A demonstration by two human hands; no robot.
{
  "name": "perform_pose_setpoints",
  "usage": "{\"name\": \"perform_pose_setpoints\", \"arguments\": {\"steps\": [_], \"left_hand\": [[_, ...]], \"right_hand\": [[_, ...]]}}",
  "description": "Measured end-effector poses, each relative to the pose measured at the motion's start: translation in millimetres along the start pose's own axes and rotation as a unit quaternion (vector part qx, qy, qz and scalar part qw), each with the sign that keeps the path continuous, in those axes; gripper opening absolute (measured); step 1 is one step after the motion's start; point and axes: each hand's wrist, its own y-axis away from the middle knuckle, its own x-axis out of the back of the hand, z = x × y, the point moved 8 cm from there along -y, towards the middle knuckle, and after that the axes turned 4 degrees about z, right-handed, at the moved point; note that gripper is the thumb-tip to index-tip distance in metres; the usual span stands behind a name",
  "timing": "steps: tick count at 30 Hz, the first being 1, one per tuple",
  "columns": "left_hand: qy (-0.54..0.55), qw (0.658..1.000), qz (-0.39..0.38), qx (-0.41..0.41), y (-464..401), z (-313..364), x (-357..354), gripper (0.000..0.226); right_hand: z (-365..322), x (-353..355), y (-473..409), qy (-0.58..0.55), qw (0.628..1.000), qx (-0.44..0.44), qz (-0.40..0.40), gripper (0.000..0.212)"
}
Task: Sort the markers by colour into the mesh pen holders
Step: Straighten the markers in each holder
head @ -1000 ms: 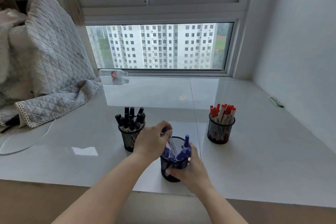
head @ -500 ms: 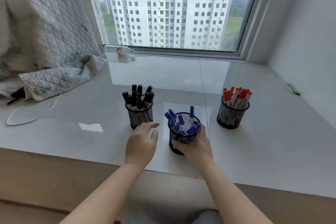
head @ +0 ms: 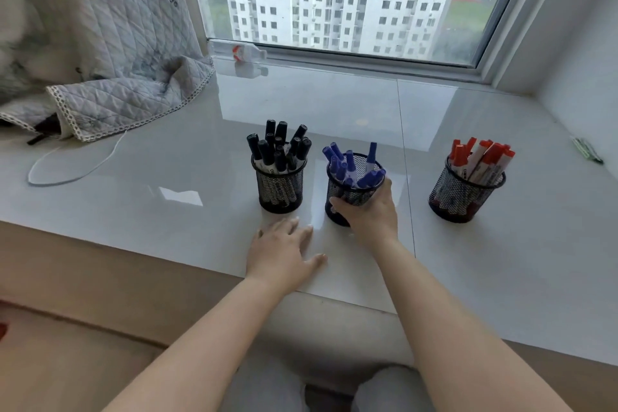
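Three black mesh pen holders stand in a row on the glossy white sill. The left holder (head: 280, 187) is full of black markers (head: 279, 147). Blue markers (head: 347, 164) fill the middle holder (head: 351, 185), and my right hand (head: 370, 211) is wrapped around its near side. The right holder (head: 463, 192) contains red markers (head: 481, 157). My left hand (head: 282, 252) lies flat and empty on the sill, fingers spread, just in front of the left holder.
A quilted grey blanket (head: 100, 53) is heaped at the left, with a white cable (head: 73, 170) looping out from under it. A plastic bottle (head: 240, 52) lies by the window. Green pens (head: 588, 152) rest near the right wall.
My left hand has left the blue markers and dropped flat onto the sill. My right hand stays on the middle holder. The camera has tilted down and closer.
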Motion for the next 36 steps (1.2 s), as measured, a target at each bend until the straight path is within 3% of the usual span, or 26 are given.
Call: {"name": "perform_pose_setpoints", "arguments": {"steps": [16,21,25,30,36], "left_hand": [[-0.006,0.999,-0.033,-0.002,-2.8,13.2,3.8,0.054],[0.009,0.999,-0.014,-0.045,-3.7,60.3,-3.2,0.051],[-0.017,0.996,-0.028,-0.085,-4.3,102.6,-19.1,0.054],[-0.031,0.997,-0.039,-0.060,-10.4,110.7,-29.0,0.063],[-0.026,0.998,-0.036,-0.048,-10.2,107.5,-34.4,0.065]], "right_hand": [[11.8,15.3,-1.6,0.002,0.999,-0.019,-0.029,0.086],[62.4,95.7,12.4,-0.010,0.990,-0.058,0.129,0.040],[88.8,146.4,-2.0,-0.032,0.974,-0.096,0.201,0.067],[97.8,146.7,-44.3,-0.038,0.988,-0.099,0.116,0.105],[97.6,140.9,-65.8,-0.063,0.987,-0.084,0.120,0.095]]}}
